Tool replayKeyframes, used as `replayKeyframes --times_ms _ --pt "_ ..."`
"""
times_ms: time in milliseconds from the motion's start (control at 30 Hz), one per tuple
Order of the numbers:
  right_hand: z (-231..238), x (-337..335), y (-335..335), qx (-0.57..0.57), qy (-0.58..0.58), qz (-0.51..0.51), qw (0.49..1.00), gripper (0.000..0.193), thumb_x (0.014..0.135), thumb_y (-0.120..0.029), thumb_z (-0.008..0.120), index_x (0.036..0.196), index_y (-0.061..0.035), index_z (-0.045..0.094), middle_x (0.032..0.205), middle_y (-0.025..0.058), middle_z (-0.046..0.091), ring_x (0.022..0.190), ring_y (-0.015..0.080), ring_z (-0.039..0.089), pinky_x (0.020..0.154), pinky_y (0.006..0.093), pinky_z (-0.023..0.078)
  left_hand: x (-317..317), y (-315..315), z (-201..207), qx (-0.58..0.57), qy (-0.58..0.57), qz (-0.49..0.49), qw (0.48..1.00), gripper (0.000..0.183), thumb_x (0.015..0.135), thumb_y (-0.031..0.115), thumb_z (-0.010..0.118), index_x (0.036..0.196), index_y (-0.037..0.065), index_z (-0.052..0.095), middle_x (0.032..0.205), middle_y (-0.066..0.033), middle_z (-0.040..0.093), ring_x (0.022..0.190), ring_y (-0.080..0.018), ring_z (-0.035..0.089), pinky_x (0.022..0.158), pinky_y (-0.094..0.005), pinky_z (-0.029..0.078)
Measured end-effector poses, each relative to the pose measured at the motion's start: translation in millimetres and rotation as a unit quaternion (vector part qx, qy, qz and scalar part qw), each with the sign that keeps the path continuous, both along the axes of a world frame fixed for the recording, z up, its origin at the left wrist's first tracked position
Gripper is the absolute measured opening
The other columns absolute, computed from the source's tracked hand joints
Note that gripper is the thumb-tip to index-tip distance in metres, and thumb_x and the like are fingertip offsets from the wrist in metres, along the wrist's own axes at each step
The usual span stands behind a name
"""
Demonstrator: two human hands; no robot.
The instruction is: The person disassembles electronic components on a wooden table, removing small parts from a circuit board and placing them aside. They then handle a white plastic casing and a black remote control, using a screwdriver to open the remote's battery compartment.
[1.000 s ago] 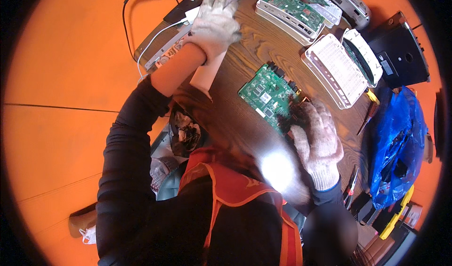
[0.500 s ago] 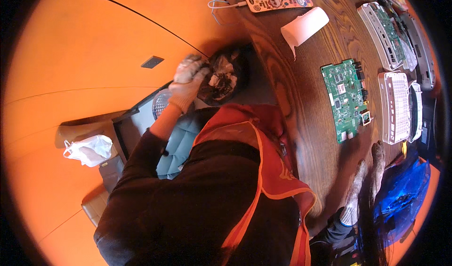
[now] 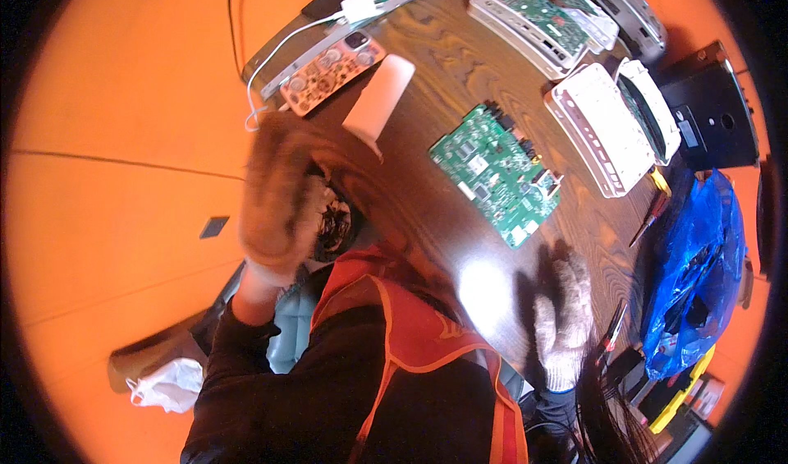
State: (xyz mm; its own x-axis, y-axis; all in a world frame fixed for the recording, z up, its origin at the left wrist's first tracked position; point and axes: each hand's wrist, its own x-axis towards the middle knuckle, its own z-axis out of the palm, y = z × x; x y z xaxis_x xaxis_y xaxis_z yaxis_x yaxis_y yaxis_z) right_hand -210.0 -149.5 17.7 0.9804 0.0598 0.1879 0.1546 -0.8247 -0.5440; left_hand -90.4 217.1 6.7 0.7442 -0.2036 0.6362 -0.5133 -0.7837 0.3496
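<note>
Two white device cases flank the far right of the bench (image 3: pixel 419 45): one case (image 3: pixel 603 127) lies just beyond the board's connectors, another, topped with green boards (image 3: pixel 529 25), farther up. A pale paper roll (image 3: pixel 380 98) and a patterned phone (image 3: pixel 332 71) lie left of the board; a blue plastic bag (image 3: pixel 694 275) bulges at the right.

The left hand (image 3: pixel 283 201), blurred, is beside the bench's edge, partly hiding a waste bag (image 3: pixel 332 226); I cannot tell its fingers' state. The right hand (image 3: pixel 565 316) is near the board's lower end, its fingers extended and released.

The circuit board (image 3: pixel 497 172) lies flat mid-bench, its long axis running upper left to lower right, black connectors facing upper right. It is green and rectangular, dotted with chips, with a pale square near its middle and a metal-framed socket at the right corner.
</note>
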Motion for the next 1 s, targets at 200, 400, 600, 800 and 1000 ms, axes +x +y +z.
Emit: replayKeyframes --times_ms 200,400,600,800,1000 --pt "-8 -5 -4 0.019 -0.021 -0.016 0.999 0.045 0.09 -0.023 0.073 0.129 -0.0018 0.063 0.136 0.0266 0.06 0.128 0.0452 0.057 0.107 0.0519 0.046 102 -94 -9 0.146 0.008 -0.152 0.977 0.041 0.089 0.011 0.065 0.127 -0.002 0.062 0.134 -0.0206 0.059 0.132 -0.0377 0.052 0.112 -0.0442 0.041" --pt "-16 -8 0 -0.033 -0.016 -0.034 0.999 0.042 0.083 -0.021 0.078 0.119 -0.0018 0.068 0.136 0.0257 0.059 0.126 0.0468 0.056 0.105 0.0535 0.045 156 -136 -34 0.291 0.021 -0.079 0.953 0.045 0.094 0.02 0.055 0.135 0.001 0.059 0.136 -0.0182 0.057 0.129 -0.0341 0.051 0.113 -0.0443 0.038" --pt "-21 -6 -1 -0.043 -0.029 -0.028 0.998 0.046 0.081 -0.02 0.079 0.122 -0.0028 0.068 0.137 0.024 0.06 0.127 0.0446 0.056 0.107 0.0535 0.044 128 -128 -48 0.152 0.122 -0.078 0.978 0.048 0.095 0.022 0.057 0.139 0.003 0.053 0.139 -0.0238 0.049 0.127 -0.0429 0.049 0.111 -0.0502 0.039" --pt "-13 -2 4 -0.03 -0.023 -0.037 0.999 0.043 0.085 -0.02 0.077 0.123 -0.0018 0.069 0.135 0.0221 0.063 0.127 0.0401 0.059 0.108 0.0475 0.046 150 -143 -55 0.139 0.188 -0.051 0.971 0.053 0.097 0.03 0.057 0.143 0.005 0.049 0.148 -0.028 0.042 0.137 -0.0488 0.041 0.116 -0.0517 0.034" --pt "-1 30 21 0.005 -0.114 0.081 0.99 0.056 0.084 -0.024 0.075 0.133 0.0004 0.061 0.135 0.0236 0.061 0.124 0.0418 0.06 0.103 0.0456 0.05 137 -130 -37 -0.058 0.363 -0.167 0.915 0.057 0.102 0.037 0.051 0.148 0.005 0.046 0.153 -0.0229 0.044 0.145 -0.0371 0.038 0.12 -0.0405 0.03"
